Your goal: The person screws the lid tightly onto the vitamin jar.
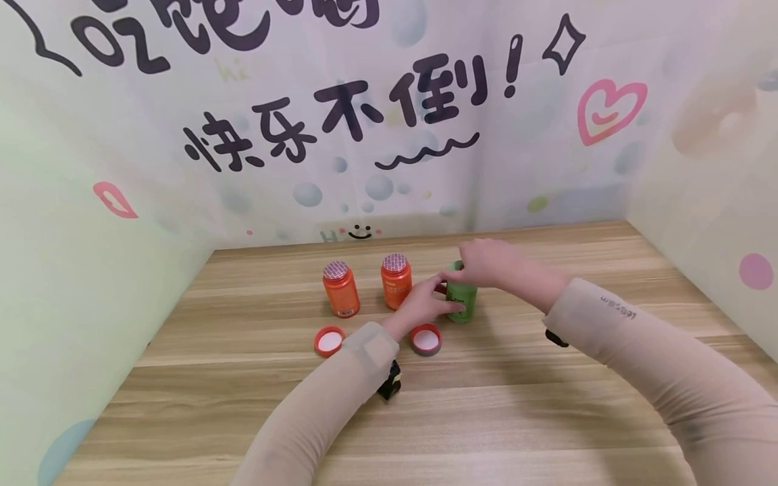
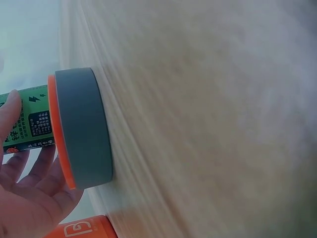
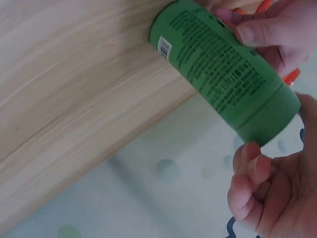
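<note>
A green canister point(image 1: 461, 305) with dark printing stands on the wooden table, tipped slightly if at all. My left hand point(image 1: 421, 304) grips its side, the thumb lying across the printed label in the left wrist view. Over its top end is my right hand point(image 1: 491, 263). In the right wrist view, the thumb and curled fingers point(image 3: 247, 156) of that hand pinch the canister's upper rim from both sides. Close by the left hand lies a grey and orange lid point(image 2: 84, 129), its white inside facing up in the head view.
Two orange bottles point(image 1: 342, 293) point(image 1: 396, 285) with patterned seals on their mouths stand left of the canister. Another orange lid point(image 1: 329, 342) lies inside-up in front of the left bottle. A printed cloth backdrop point(image 1: 389, 189) rises behind the table point(image 1: 474, 432).
</note>
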Motion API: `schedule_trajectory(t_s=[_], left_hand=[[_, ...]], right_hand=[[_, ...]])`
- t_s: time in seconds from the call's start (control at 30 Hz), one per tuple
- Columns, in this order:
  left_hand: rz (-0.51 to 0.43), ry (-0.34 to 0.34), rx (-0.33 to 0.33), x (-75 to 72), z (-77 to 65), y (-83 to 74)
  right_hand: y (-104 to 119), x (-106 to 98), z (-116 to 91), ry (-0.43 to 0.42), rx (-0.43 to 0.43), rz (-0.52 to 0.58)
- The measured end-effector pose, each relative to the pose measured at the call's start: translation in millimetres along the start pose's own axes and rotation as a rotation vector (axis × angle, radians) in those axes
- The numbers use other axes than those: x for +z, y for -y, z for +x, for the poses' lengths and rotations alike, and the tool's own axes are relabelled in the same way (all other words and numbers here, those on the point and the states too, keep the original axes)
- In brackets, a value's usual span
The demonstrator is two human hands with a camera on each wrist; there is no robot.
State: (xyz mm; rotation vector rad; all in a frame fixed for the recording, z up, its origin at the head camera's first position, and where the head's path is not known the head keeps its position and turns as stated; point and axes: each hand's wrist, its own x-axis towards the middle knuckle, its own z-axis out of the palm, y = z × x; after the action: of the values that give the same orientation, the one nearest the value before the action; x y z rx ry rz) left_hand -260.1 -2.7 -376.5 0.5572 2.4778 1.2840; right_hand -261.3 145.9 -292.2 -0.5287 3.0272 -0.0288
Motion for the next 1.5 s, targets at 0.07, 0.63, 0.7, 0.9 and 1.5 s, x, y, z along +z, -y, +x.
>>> schedule_trajectory(t_s=[0.07, 0.63, 0.7, 0.9, 1.5], left_hand=[[-0.005, 0.003, 0.000, 0.2, 0.3, 0.2], [-0.020, 0.020, 0.000, 0.1, 1.2, 1.5], [-0.011, 0.023, -0.004, 0.1, 1.5, 1.5], [-0.003, 0.023, -0.003, -0.8, 1.5, 0.6], [0.046, 0.012, 0.033, 0.1, 1.6, 1.4]], right_hand=[[3, 3, 0, -0.024, 0.052, -0.005], [9, 0, -5, -0.026, 0.151, -0.078], [2, -5, -6, 0.012, 0.050, -0.057], [-19, -19, -9, 0.177, -0.434, 0.069], [-20, -18, -7, 0.180, -0.558, 0.039]])
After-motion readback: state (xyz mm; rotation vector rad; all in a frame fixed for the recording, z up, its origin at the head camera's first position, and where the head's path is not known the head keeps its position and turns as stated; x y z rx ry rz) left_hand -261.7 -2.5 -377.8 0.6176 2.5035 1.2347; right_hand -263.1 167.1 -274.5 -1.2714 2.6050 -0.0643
